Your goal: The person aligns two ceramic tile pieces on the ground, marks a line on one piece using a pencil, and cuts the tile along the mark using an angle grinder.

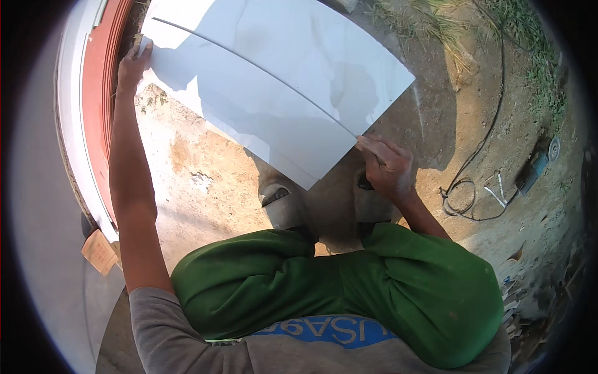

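White panel point(268, 81) lay in front of the squatting person, near corner pointing between the shoes point(285, 210), thin dark line running across it. Hands well apart: left hand point(134, 65) at the panel's far-left end, right hand point(389, 168) with fingertips at its near-right edge where the line ended; couldn't tell if either was clamped on. Corded power tool point(532, 173) sat on the ground, well right of the panel.

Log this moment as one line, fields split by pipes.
left hand: at far-left end of glossy white rectangular panel | right hand: at panel's near-right edge | dark handheld tool with round disc: lying right
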`<state>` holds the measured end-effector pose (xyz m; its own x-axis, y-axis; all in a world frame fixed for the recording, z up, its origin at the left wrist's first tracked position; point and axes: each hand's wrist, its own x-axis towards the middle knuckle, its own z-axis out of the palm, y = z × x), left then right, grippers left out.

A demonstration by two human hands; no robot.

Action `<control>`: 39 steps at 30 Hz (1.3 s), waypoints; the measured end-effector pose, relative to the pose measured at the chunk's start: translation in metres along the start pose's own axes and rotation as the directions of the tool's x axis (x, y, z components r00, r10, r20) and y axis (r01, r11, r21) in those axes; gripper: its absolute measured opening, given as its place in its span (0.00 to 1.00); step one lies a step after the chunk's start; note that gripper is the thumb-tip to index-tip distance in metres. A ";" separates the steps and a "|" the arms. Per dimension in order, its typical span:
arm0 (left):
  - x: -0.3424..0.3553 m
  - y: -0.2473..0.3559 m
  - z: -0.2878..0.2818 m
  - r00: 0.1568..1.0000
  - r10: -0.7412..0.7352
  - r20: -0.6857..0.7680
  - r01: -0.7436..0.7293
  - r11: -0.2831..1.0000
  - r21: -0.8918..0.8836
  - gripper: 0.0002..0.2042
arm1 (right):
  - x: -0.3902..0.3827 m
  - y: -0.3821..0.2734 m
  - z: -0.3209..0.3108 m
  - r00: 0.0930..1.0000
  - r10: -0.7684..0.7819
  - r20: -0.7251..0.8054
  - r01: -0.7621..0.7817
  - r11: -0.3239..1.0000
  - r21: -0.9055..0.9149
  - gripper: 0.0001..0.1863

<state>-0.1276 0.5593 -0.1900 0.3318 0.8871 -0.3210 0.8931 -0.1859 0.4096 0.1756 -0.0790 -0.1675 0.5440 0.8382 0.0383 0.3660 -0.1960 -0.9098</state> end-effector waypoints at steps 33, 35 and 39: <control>-0.020 0.032 0.022 0.936 0.163 -0.313 -0.062 0.949 0.308 0.42 | -0.002 -0.015 -0.004 1.000 0.021 -0.014 -0.022 0.997 -0.078 0.10; -0.024 0.029 0.020 0.872 0.292 -0.392 -0.114 0.901 0.418 0.43 | -0.008 -0.018 -0.008 0.999 0.016 -0.041 -0.018 0.999 -0.045 0.10; -0.048 0.033 0.018 0.854 0.517 -0.059 -0.430 0.765 0.479 0.40 | -0.037 -0.004 -0.041 0.944 0.307 0.125 -0.309 0.951 -0.003 0.14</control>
<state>-0.1089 0.5027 -0.1763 0.7275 0.6860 -0.0117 0.6858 -0.7265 0.0419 0.1848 -0.1305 -0.1481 0.5314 0.7942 -0.2947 0.1822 -0.4469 -0.8758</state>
